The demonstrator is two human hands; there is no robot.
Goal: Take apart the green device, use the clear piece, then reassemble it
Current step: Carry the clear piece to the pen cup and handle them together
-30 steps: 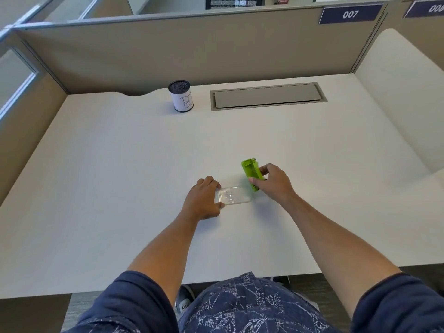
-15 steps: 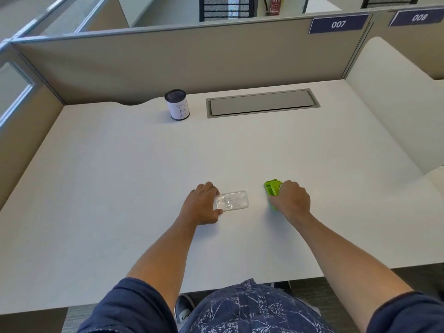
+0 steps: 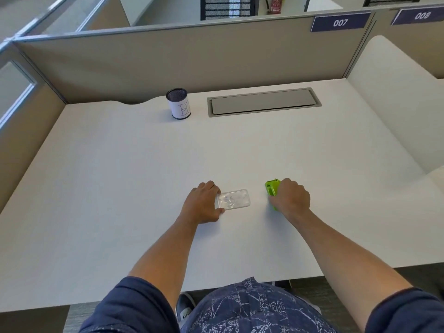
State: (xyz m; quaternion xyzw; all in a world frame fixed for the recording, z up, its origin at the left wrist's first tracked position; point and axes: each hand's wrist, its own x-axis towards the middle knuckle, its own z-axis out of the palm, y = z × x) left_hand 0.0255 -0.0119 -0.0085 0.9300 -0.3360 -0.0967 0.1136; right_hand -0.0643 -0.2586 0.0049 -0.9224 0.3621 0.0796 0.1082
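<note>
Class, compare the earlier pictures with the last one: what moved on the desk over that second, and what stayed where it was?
The right hand carried the green device rightward, away from the clear piece, and lowered it to the desk, where it still grips it. A gap now separates the two parts. The left hand stayed on the clear piece's left end, and the pen cup did not move.

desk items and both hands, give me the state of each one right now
green device: apart from the clear piece, on the desk, under the right hand
clear piece: flat on the desk, left end held
left hand: gripping the clear piece
right hand: closed over the green device
pen cup: upright, untouched
desk hatch: lid shut
</note>
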